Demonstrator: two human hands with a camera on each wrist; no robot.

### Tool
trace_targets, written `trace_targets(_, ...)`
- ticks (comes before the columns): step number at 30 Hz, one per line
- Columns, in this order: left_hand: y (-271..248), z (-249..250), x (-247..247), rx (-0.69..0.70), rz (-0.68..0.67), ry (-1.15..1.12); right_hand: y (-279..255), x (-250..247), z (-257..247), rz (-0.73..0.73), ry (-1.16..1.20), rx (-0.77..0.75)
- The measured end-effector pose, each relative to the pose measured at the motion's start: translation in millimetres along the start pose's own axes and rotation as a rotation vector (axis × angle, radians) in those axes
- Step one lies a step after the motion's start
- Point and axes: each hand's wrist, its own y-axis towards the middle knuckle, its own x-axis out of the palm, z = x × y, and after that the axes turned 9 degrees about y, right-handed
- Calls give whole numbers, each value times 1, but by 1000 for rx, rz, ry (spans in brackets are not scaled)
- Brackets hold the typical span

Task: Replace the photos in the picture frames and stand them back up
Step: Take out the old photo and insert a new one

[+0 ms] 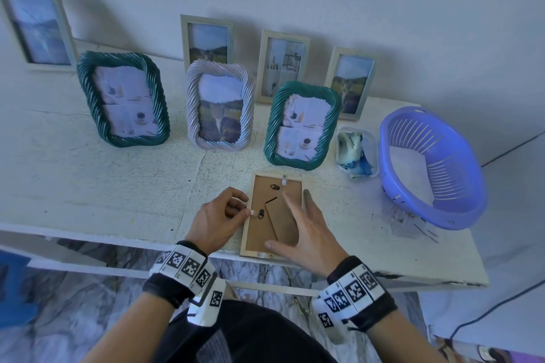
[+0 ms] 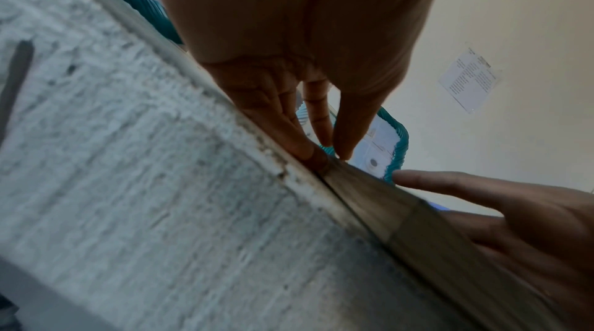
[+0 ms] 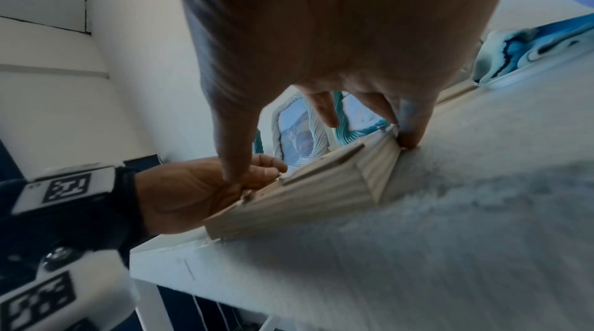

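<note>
A wooden picture frame (image 1: 272, 215) lies face down at the near edge of the white worktop (image 1: 118, 186), its brown backing board and folded stand uppermost. The left hand (image 1: 219, 219) pinches a small retaining tab (image 1: 253, 212) on the frame's left side. The right hand (image 1: 306, 225), fingers spread and straight, presses flat on the backing.
</note>
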Motion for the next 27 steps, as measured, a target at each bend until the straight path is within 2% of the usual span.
trace_targets(8, 0, 1, 0, 8, -2, 20, -6, 21, 0, 42, 24, 4)
trace_targets(23, -6, 9, 1, -12, 12, 52, -7, 24, 0, 97, 99, 8)
trace_targets(27, -7, 17, -2, -79, 26, -56, -8, 16, -5, 114, 149, 25)
